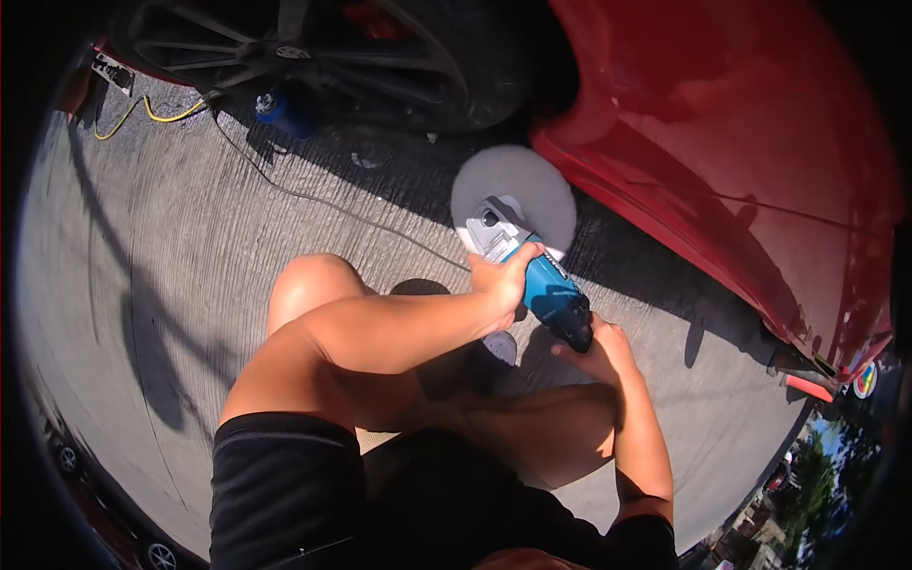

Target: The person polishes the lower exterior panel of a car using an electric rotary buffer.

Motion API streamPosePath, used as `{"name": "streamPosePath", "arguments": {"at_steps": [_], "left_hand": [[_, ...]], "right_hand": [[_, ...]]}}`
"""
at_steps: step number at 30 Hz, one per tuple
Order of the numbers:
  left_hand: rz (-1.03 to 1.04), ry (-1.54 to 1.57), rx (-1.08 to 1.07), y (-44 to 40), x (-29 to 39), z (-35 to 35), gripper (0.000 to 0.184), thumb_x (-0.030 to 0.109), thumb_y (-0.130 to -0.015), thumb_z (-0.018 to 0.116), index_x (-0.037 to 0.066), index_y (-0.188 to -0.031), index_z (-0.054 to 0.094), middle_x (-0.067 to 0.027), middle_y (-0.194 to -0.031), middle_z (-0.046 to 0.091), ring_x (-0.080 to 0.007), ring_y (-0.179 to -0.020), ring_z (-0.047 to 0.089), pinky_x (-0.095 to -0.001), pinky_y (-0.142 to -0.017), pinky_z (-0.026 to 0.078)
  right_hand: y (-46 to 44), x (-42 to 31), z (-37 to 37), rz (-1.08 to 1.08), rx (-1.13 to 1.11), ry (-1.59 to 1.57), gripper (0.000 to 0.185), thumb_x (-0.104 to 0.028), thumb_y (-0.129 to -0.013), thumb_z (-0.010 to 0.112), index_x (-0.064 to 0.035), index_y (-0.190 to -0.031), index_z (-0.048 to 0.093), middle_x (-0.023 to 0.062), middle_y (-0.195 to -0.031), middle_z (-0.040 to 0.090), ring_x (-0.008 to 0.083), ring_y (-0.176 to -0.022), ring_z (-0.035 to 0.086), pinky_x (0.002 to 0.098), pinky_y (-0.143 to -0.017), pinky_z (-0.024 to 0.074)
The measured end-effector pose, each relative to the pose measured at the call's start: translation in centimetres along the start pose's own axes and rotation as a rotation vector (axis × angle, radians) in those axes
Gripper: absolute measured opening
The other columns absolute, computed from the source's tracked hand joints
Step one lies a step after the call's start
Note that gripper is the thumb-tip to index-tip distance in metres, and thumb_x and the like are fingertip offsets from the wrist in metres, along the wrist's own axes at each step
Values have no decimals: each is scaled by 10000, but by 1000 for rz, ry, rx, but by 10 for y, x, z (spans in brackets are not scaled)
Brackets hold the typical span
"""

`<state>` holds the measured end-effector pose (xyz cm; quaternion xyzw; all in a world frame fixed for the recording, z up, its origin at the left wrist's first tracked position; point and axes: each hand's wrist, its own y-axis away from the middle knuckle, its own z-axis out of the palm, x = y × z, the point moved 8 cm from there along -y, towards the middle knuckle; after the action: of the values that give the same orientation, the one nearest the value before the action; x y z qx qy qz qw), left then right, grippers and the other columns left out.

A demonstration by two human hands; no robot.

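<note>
A blue and silver power polisher [548, 289] with a wide white pad [560, 195] is in front of me, near the side of the red car. My left hand [505, 282] is closed around its blue body just behind the silver head. Around the black rear end, my right hand [604, 350] is closed too. The round pad faces the ground beside the car's lower edge. Whether it touches anything cannot be made out.
A red car panel [722, 152] rises on the right, and a dark spoked wheel [285, 49] stands at the top. Beneath the wheel is a blue bottle [282, 116]. A thin dark cord [318, 199] crosses the concrete near a yellow cord [171, 118]. My bare knees are close below.
</note>
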<state>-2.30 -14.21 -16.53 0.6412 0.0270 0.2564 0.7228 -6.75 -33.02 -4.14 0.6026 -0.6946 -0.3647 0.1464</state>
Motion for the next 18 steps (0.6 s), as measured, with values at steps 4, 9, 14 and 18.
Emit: {"name": "streamPosePath", "arguments": {"at_steps": [4,9,14,18], "left_hand": [[-26,-30,-1,8,-12,5,1077,411,-679,936,-97,-1419,341,-302,-1284,617,-357,-1120,694,-455,-911,592],[-94,83,-217,13,10,15,998,679,-834,814,-14,-1427,409,-224,-1312,651,-304,-1097,733,-495,-943,593],[-48,45,-255,13,16,21,880,716,-832,730,101,-1409,480,-123,-1353,628,-283,-1235,631,-554,-999,502],[-39,49,-270,15,19,39,729,569,-829,751,99,-1344,539,-101,-1273,631,-261,-1167,648,-525,-930,552]], "right_hand": [[5,18,9,163,-34,-78,469,-155,-719,845,-24,-1145,698,242,-1066,758,458,-1012,725,518,-894,578],[6,32,-5,60,116,117,393,-107,-696,822,-16,-1033,641,232,-1009,747,459,-983,722,523,-879,578],[1,45,-23,39,136,134,382,-127,-693,862,-22,-977,629,231,-958,745,462,-941,723,524,-848,584],[-13,73,-33,13,178,97,358,-150,-683,885,-40,-964,694,246,-900,748,464,-900,724,521,-826,586]]}}
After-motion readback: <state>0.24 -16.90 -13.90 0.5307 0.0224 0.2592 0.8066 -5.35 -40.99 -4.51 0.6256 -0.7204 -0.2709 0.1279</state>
